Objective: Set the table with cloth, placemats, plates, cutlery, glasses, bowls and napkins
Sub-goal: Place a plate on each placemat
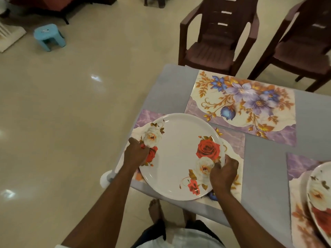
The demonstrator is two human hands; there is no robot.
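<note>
Two hands hold one white rose-printed plate (179, 154) in the lower middle of the frame. The left hand (137, 153) grasps the plate's left rim, fingers curled over the edge beside the white and red rose print. The right hand (223, 174) grips the lower right rim, thumb on the plate's face by a white rose. The plate lies over a floral placemat (232, 145) at the near corner of the table, its lower edge reaching past the table's edge. Under the mat a grey tablecloth (265, 167) covers the table. A second floral placemat (241, 102), printed with purple and blue flowers, lies bare above and to the right of the plate. At the right edge of the frame a third placemat (300, 203) carries another rose plate (320, 199), cut off by the frame. Two dark brown plastic chairs (218, 38) stand at the table's far side, upper right. A blue plastic stool (49, 37) sits on the cream tiled floor (71, 104) in the upper left.
</note>
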